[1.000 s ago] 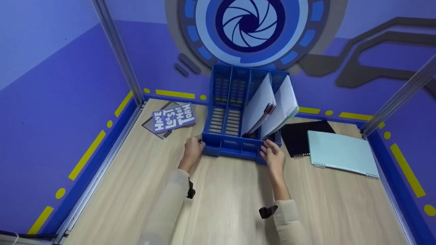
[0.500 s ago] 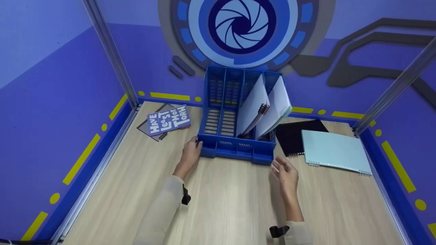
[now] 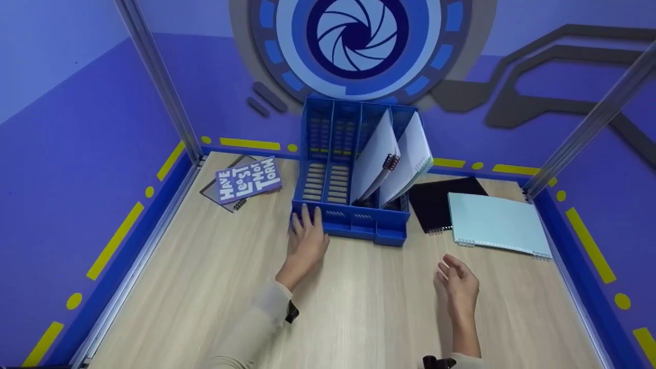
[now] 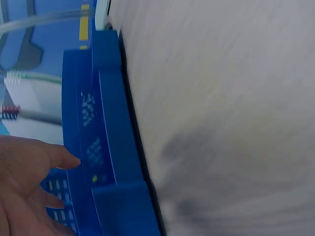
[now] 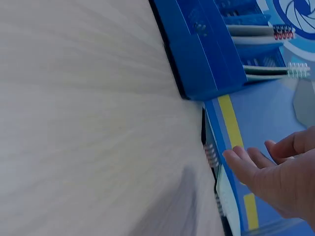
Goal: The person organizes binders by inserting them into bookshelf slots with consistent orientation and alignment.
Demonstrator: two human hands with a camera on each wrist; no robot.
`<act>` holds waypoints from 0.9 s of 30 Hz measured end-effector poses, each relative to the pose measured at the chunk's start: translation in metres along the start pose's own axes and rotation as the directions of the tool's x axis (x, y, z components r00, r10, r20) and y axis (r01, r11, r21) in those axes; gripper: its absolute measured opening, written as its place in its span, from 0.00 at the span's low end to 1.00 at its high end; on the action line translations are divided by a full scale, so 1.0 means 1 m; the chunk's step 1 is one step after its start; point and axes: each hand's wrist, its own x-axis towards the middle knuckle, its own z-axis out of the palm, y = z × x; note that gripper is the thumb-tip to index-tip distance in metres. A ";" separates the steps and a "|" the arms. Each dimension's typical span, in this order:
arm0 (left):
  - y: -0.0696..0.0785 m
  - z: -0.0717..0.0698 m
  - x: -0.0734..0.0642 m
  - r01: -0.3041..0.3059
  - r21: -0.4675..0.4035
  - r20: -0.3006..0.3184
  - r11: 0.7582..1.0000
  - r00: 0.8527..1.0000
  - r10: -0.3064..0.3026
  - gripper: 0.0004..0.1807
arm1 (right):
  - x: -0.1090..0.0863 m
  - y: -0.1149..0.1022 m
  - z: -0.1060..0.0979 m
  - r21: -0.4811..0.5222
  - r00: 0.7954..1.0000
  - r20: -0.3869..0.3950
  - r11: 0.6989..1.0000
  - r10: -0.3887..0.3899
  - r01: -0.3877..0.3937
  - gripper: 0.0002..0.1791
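A blue desktop file rack (image 3: pixel 353 225) with several upright slots stands against the back wall. Two spiral notebooks lean in its right-hand slots: one with a dark red coil (image 3: pixel 376 159), the other with a pale green coil (image 3: pixel 410 159). My left hand (image 3: pixel 308 241) has its fingers spread over the front left corner of the rack; in the left wrist view its fingertips overlap the front ledge. My right hand (image 3: pixel 461 287) hovers over the table, right of the rack and apart from it, with loosely bent fingers and nothing in them.
To the right, a light green spiral notebook (image 3: pixel 499 223) partly covers a black spiral notebook (image 3: pixel 428 210). On the left, a purple lettered notebook (image 3: pixel 248 179) overlaps a grey one (image 3: pixel 209 192). Blue walls and metal posts (image 3: pixel 159 77) enclose the wooden table (image 3: pixel 379 302).
My right hand has left the rack's front right corner and drawn back toward me and rightward. My left hand has shifted from the rack's left side onto its front, fingers now spread.
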 end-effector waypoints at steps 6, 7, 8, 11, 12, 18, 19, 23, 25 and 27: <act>0.028 0.011 -0.017 -0.163 0.079 -0.004 0.983 0.986 0.164 0.35 | -0.010 0.009 -0.022 -0.020 0.999 -0.046 0.999 0.028 -0.029 0.24; 0.032 0.013 -0.019 -0.195 0.089 -0.009 0.977 0.980 0.197 0.34 | -0.011 0.010 -0.024 -0.023 0.998 -0.054 0.999 0.029 -0.030 0.24; 0.036 0.015 -0.022 -0.225 0.098 -0.011 0.969 0.974 0.227 0.33 | -0.012 0.011 -0.026 -0.024 0.998 -0.062 0.999 0.031 -0.033 0.24; 0.046 0.020 -0.028 -0.312 0.123 -0.022 0.942 0.948 0.317 0.30 | -0.014 0.014 -0.028 -0.018 0.997 -0.068 0.999 0.033 -0.035 0.24; 0.049 0.021 -0.030 -0.339 0.133 -0.025 0.931 0.938 0.345 0.30 | -0.014 0.014 -0.029 -0.015 0.997 -0.066 0.999 0.036 -0.037 0.24; 0.069 0.040 -0.046 -0.485 0.139 0.036 0.864 0.874 0.485 0.28 | -0.018 0.018 -0.035 -0.001 0.996 -0.058 0.997 0.071 -0.071 0.24; 0.073 0.045 -0.050 -0.515 0.141 0.058 0.845 0.857 0.512 0.28 | -0.019 0.019 -0.037 -0.007 0.995 -0.065 0.997 0.078 -0.078 0.24; 0.091 0.064 -0.066 -0.621 0.143 0.151 0.771 0.783 0.603 0.27 | -0.021 0.021 -0.043 -0.029 0.991 -0.094 0.994 0.099 -0.102 0.25; 0.101 0.074 -0.071 -0.663 0.147 0.182 0.734 0.748 0.639 0.26 | -0.022 0.023 -0.047 -0.023 0.988 -0.107 0.994 0.107 -0.110 0.25; 0.110 0.084 -0.076 -0.690 0.149 0.203 0.709 0.723 0.661 0.26 | -0.023 0.024 -0.049 -0.009 0.987 -0.115 0.993 0.113 -0.115 0.25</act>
